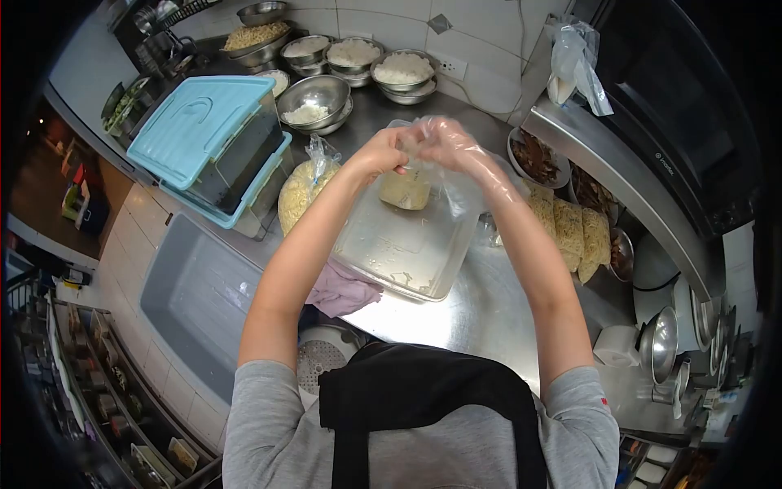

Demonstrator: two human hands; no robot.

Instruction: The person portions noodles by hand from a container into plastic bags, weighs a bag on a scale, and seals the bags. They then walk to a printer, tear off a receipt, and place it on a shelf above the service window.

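Observation:
A small clear plastic bag [405, 191] with pale yellow contents hangs over the far part of a translucent plastic tub [391, 259]. My left hand [383, 155] is closed, its fingers pinching the bag's top. Beside it my right hand [448, 147], in a loose clear plastic glove, curls its fingers at the same gathered top; glare and blur hide the exact grip. A few yellowish scraps lie on the tub's floor. Left of the tub stands a larger knotted bag of yellow noodle-like strands [303, 191].
Steel bowls of white food [405, 69] line the wall. Blue-lidded boxes [204, 130] stand left, above a grey bin [195, 293]. A purple cloth [342, 287] touches the tub's near corner. Bagged noodles [570, 232] lie right, below a steel shelf edge [627, 171].

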